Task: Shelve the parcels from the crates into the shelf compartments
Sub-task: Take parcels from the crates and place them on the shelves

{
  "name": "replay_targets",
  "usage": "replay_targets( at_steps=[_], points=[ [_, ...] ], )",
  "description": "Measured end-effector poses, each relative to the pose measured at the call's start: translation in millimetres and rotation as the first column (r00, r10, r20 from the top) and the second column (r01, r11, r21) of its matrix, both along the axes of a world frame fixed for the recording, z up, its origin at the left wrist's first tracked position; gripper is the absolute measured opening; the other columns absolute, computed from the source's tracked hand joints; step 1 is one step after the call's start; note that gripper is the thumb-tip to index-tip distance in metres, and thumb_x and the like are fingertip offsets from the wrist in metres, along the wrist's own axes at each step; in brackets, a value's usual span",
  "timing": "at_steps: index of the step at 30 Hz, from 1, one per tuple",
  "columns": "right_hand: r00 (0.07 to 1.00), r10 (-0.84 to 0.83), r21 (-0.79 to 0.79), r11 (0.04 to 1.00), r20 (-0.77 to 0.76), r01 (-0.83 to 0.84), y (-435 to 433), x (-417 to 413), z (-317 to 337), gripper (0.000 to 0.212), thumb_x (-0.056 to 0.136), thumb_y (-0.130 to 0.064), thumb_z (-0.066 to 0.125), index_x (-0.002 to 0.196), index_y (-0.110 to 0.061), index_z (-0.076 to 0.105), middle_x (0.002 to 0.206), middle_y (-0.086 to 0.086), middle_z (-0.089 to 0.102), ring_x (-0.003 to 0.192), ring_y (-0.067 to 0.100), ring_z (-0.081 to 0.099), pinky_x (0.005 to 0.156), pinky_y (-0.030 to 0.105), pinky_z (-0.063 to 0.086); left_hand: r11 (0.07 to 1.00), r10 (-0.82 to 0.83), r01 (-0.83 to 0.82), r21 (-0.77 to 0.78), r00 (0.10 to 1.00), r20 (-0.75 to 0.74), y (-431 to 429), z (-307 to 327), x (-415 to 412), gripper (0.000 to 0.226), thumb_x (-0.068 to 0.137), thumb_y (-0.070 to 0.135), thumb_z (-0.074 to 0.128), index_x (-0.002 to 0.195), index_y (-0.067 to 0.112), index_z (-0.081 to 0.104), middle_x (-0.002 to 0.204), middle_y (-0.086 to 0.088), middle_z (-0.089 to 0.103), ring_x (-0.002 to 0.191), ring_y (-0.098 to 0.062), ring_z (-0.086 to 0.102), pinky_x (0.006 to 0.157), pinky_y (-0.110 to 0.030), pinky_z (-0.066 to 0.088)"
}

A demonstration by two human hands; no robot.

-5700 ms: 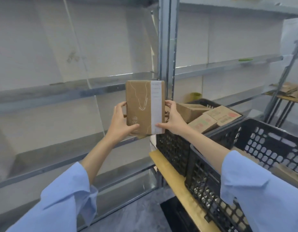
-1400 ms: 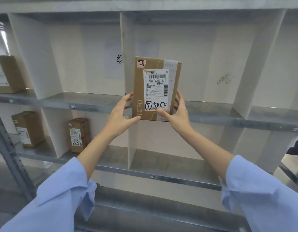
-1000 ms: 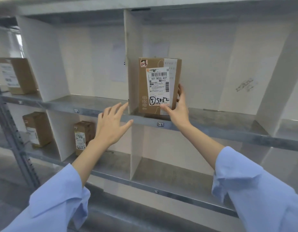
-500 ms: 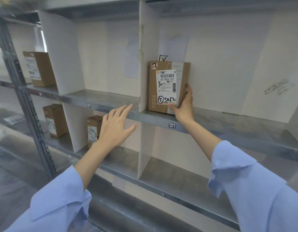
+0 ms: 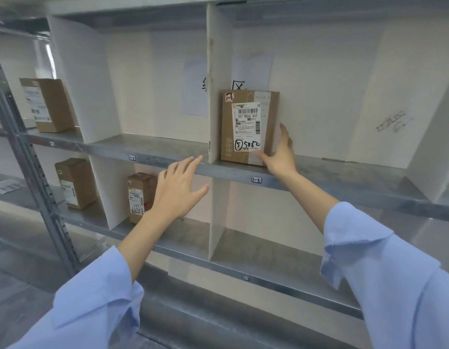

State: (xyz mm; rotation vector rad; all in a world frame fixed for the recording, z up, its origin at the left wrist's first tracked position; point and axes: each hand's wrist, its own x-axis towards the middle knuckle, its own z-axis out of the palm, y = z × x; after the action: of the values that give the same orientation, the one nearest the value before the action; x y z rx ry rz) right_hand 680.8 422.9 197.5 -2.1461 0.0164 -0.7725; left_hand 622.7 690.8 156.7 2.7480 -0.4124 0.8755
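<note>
Moved since the earlier frames: the brown parcel, formerly being carried in mid-air by both hands, is now standing upright on the upper metal shelf, in the compartment marked by the 1-3 tag. Its left edge is sitting just beside the white divider and its shipping label is facing outward. Right hand is touching the parcel's lower right corner, fingers lying straight up along the right side, thumb lying across the bottom of the front face. Left hand is no longer touching the parcel; it is hovering open in front of the shelf edge, fingers spread, holding nothing. Three other cardboard boxes are standing in compartments to the left: one on the upper shelf, two on the level below. Pale blue sleeves are covering both forearms.
</note>
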Motion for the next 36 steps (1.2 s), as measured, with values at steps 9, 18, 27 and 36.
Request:
replay_targets(
  at_steps=[9, 18, 27, 36],
  points=[
    [0.968, -0.238, -0.455, 0.873, -0.086, 0.174, 22, -105, -1, 0.061, 0.097, -0.047, 0.051, 0.151, -0.028, 0.03, 0.154, 0.002, 0.034, 0.139, 0.028, 0.031, 0.104, 0.047, 0.038, 0.988, -0.149, 0.15, 0.032, 0.989, -0.018, 5, 8, -42, 0.067, 0.093, 0.06, 0.041, 0.153, 0.032, 0.027, 0.157, 0.003, 0.031, 0.14, -0.023, 0.028, 0.109, -0.04, 0.024],
    [0.855, -0.463, -0.622, 0.747, -0.234, 0.234, 25, -238, -21, 0.071, 0.097, -0.062, 0.038, 0.157, -0.033, 0.012, 0.163, -0.001, 0.017, 0.148, 0.026, 0.017, 0.115, 0.048, 0.026, 0.933, -0.358, 0.36, 0.011, 0.931, -0.07, -32, 1, -106, 0.067, 0.095, 0.059, 0.043, 0.154, 0.034, 0.022, 0.16, 0.003, 0.028, 0.14, -0.026, 0.028, 0.108, -0.039, 0.022],
    [0.667, -0.691, -0.678, 0.633, -0.278, 0.374, -29, -377, -31, 0.07, 0.098, -0.063, 0.033, 0.157, -0.033, 0.009, 0.164, 0.001, 0.017, 0.148, 0.027, 0.018, 0.113, 0.048, 0.028, 0.782, -0.609, 0.621, 0.048, 0.779, -0.147, -116, -9, -178, 0.082, 0.08, 0.071, 0.021, 0.155, 0.037, 0.019, 0.161, 0.003, 0.024, 0.141, -0.026, 0.026, 0.11, -0.04, 0.021],
    [0.476, -0.823, -0.663, 0.545, -0.309, 0.513, -102, -508, -40, 0.07, 0.099, -0.061, 0.033, 0.158, -0.031, 0.008, 0.165, 0.003, 0.014, 0.151, 0.029, 0.012, 0.117, 0.052, 0.021, 0.544, -0.827, 0.838, 0.04, 0.544, -0.144, -246, -13, -267, 0.069, 0.096, 0.062, 0.036, 0.156, 0.034, 0.016, 0.162, 0.003, 0.022, 0.143, -0.025, 0.024, 0.112, -0.042, 0.02]
  ],
)
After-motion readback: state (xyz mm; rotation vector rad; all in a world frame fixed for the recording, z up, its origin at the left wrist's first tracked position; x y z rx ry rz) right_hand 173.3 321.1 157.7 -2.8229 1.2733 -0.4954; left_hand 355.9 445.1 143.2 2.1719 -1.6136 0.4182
